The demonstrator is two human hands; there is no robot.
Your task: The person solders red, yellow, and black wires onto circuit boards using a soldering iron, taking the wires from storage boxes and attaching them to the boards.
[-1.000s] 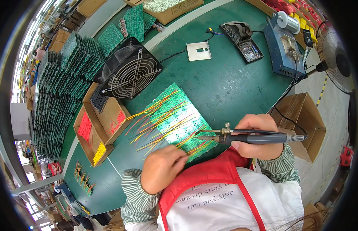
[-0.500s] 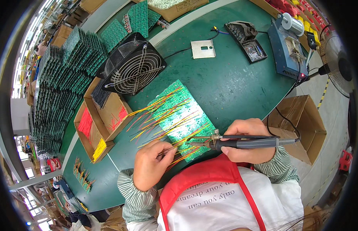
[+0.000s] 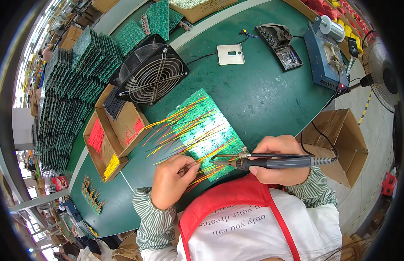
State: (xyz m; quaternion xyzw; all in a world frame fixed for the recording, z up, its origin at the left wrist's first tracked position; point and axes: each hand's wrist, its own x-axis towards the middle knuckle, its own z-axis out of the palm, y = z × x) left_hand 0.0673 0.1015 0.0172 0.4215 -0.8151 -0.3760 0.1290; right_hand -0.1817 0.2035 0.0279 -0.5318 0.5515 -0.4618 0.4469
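A green circuit board (image 3: pixel 220 121) lies on the bench in front of me, with rows of thin red, yellow and black wires (image 3: pixel 176 135) sticking out to its left. My right hand (image 3: pixel 282 150) is wrapped round a soldering iron (image 3: pixel 280 162) with a thin feed tube along its top. The iron's tip is at the board's near part, among the wires. My left hand (image 3: pixel 172 182) is closed in a pinch at the board's lower left edge, on a thin wire. Its fingertips lie close to the iron's tip; the exact contact is too small to see.
A divided cardboard box (image 3: pixel 119 152) of cut wires stands at left, below a black fan (image 3: pixel 152 74). Stacked circuit boards (image 3: pixel 69 100) fill the far left. A blue solder station (image 3: pixel 325 61) sits at far right, above an open carton (image 3: pixel 336 143). A wired board (image 3: pixel 93 198) lies lower left.
Both hands and the soldering iron stay almost in place. My left hand has shifted very slightly upward, and the whole view has moved a little.
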